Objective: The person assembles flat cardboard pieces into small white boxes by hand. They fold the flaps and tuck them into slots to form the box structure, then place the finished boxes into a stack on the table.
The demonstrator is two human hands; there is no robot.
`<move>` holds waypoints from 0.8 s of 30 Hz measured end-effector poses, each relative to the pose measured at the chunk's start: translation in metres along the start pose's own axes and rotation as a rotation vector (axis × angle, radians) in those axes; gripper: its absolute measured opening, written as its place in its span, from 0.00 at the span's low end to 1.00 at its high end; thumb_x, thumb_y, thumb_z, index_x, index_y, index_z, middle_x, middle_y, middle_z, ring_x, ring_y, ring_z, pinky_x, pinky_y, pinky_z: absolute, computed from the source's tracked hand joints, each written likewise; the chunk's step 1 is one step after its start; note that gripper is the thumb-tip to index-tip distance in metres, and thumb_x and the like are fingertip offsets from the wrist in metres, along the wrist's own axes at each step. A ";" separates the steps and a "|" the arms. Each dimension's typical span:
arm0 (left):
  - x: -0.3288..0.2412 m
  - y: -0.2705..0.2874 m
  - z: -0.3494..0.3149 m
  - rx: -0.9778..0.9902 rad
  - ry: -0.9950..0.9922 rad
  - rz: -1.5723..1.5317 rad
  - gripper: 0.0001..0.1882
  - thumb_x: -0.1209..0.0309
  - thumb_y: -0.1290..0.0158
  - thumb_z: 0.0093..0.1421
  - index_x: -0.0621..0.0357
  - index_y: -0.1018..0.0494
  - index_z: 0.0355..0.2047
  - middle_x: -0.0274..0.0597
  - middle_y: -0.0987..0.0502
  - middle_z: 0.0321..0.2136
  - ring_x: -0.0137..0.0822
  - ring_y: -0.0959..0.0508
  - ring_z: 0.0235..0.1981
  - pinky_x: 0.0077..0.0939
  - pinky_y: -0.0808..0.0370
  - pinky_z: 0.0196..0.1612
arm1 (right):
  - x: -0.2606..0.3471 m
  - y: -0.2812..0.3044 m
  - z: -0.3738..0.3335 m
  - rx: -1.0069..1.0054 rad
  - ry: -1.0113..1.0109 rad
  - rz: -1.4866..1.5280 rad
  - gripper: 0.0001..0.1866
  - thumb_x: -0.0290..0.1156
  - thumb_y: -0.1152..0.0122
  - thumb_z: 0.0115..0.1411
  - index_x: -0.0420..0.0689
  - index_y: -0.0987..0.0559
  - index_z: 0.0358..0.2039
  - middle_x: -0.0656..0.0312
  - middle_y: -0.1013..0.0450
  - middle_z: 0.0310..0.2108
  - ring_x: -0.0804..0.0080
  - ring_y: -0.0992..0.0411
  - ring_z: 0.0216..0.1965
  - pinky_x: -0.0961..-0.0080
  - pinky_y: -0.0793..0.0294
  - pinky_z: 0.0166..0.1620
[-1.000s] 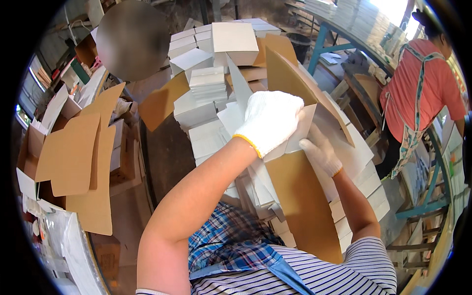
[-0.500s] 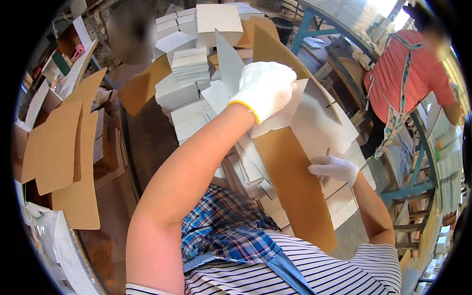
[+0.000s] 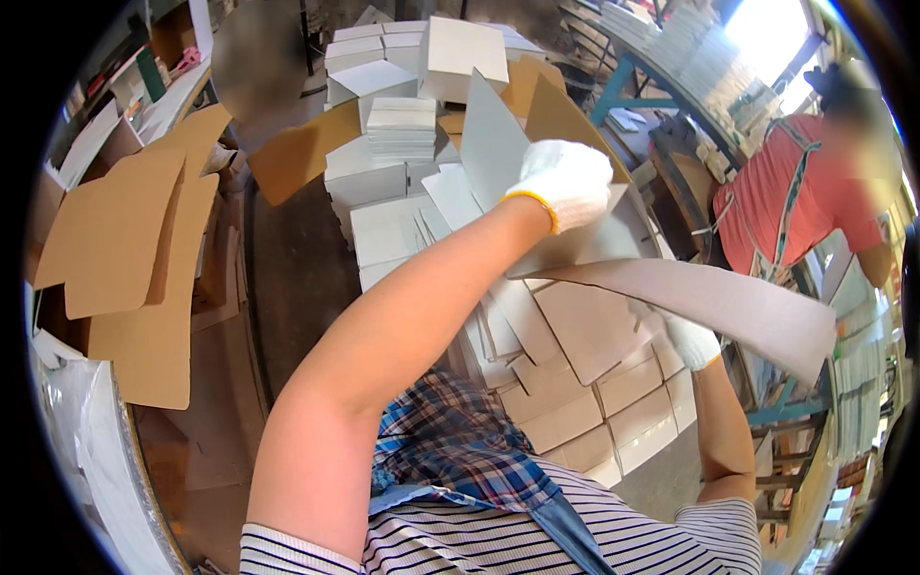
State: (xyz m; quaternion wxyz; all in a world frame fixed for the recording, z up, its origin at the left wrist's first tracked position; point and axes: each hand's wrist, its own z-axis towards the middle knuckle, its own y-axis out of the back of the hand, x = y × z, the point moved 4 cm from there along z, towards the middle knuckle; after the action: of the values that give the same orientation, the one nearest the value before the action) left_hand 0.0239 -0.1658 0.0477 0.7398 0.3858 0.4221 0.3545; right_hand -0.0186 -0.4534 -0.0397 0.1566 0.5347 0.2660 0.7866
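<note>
A partly folded cardboard box, white outside and brown inside, lies before me with its long flap [image 3: 728, 302] raised and curving out to the right. My left hand [image 3: 565, 187], in a white knit glove with a yellow cuff, is closed on the box near its far edge. A white panel [image 3: 513, 125] stands up just left of that hand. Under the raised flap is my right hand [image 3: 690, 340], also gloved, beside a white slotted panel [image 3: 589, 331]. Its fingers are blurred and partly hidden by the flap.
White boxes [image 3: 465, 57] and a stack of flat white pieces [image 3: 401, 129] stand beyond. Brown cardboard sheets [image 3: 115, 230] lean at the left. A person in a red shirt [image 3: 776, 201] works at the right, near a blue-framed table [image 3: 618, 86].
The long flap has swung up and right, from its brown face lying toward me to its white face showing. My right hand is now under it; my left keeps its grip.
</note>
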 end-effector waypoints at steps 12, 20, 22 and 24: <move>0.009 0.014 -0.005 0.067 -0.075 -0.033 0.11 0.64 0.45 0.53 0.53 0.16 0.31 0.51 0.16 0.32 0.54 0.16 0.35 0.45 0.21 0.37 | 0.118 -0.024 0.110 0.229 0.006 0.279 0.11 0.33 0.44 0.69 0.38 0.23 0.43 0.65 0.29 0.29 0.79 0.33 0.24 0.81 0.33 0.32; 0.024 0.013 0.004 -0.244 0.142 -0.859 0.18 0.58 0.51 0.66 0.62 0.20 0.38 0.51 0.18 0.35 0.48 0.21 0.38 0.37 0.25 0.44 | 0.133 -0.030 0.115 0.110 0.022 0.011 0.16 0.39 0.47 0.72 0.36 0.25 0.39 0.63 0.29 0.23 0.75 0.34 0.23 0.74 0.30 0.33; 0.020 0.007 -0.006 -0.437 0.276 -1.266 0.18 0.59 0.52 0.70 0.64 0.22 0.41 0.49 0.20 0.35 0.42 0.23 0.37 0.33 0.26 0.44 | 0.127 -0.032 0.120 0.001 0.138 -0.005 0.17 0.41 0.46 0.71 0.36 0.26 0.39 0.61 0.30 0.23 0.72 0.34 0.24 0.72 0.30 0.34; 0.021 0.003 -0.016 -0.672 0.162 -1.516 0.17 0.61 0.50 0.71 0.66 0.23 0.42 0.47 0.20 0.36 0.39 0.25 0.36 0.31 0.27 0.44 | 0.125 -0.032 0.126 -0.021 0.136 -0.081 0.19 0.44 0.45 0.70 0.36 0.25 0.40 0.58 0.31 0.23 0.69 0.34 0.26 0.71 0.30 0.35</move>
State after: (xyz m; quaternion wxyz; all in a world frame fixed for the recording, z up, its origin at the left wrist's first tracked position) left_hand 0.0175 -0.1418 0.0378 0.8210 -0.2709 0.4912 -0.1057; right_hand 0.0491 -0.3291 0.0726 0.1752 0.4673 0.2892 0.8169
